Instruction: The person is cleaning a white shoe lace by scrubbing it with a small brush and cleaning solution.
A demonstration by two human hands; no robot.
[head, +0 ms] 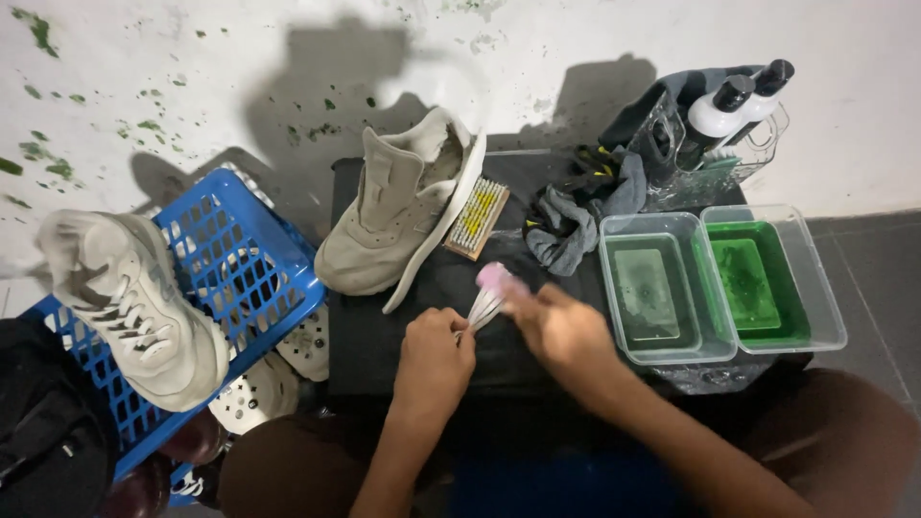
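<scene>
**Shoelace and small brush held between two hands over the black work surface**

A pale shoelace (484, 309) was seen at the centre of the frame, pinched at its lower end by the left hand (434, 357) and drawn up and to the right toward a pink-headed brush (498, 279). The lace's long axis ran diagonally, from lower left to upper right, so that its free stretch lay between the two hands and just above the left fist. The brush was gripped by the right hand (564, 331), which was blurred; its fingers were closed around the handle, though the exact hold could not be made out. The left hand was closed on the lace, knuckles up, its forearm rising from the bottom centre of the frame. The right forearm entered from the lower right and was angled toward the centre, with the brush head touching or just over the lace's upper end.

Both hands were held above a black work surface (384, 336). Just above them, a beige shoe (393, 216) lay on its side, with a wooden scrubbing brush (477, 219) beside its sole. To the right, two clear tubs of greenish water (720, 283) stood side by side, with grey cloths (576, 221) and white pump bottles (734, 110) behind them. At the left of the frame a second beige shoe (129, 302) rested on a blue plastic basket (240, 269).
</scene>
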